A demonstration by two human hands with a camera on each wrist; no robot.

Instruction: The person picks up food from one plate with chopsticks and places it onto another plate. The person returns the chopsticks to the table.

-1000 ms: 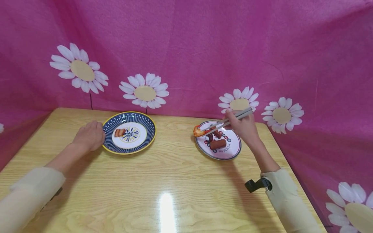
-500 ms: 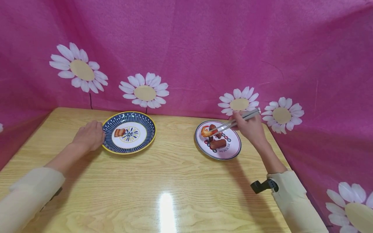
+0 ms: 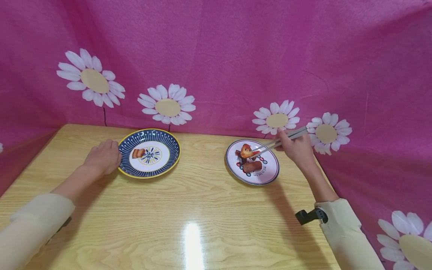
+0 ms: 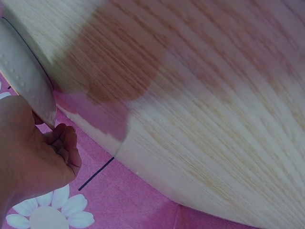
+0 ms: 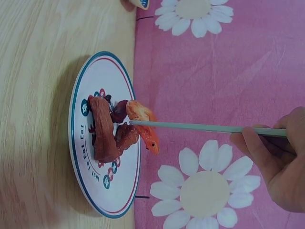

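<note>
My left hand pinches the rim of a blue-patterned plate with a yellow edge; the left wrist view shows thumb and fingers at that rim. A small brown-and-cream meat piece lies on this plate. My right hand holds grey metal chopsticks, their tips at an orange shrimp. The shrimp is over the white plate, close above the other food. On the white plate lie a brown sausage-shaped piece and darker brown pieces, partly hidden by the shrimp.
Both plates stand toward the back of the wooden table, apart from each other. A pink cloth with white daisies hangs behind and along the sides. A black strap mount sticks out from the right wrist.
My right hand has moved right with the chopsticks, carrying the shrimp from the white plate's left rim in over its food. The left hand and blue plate have stayed put.
</note>
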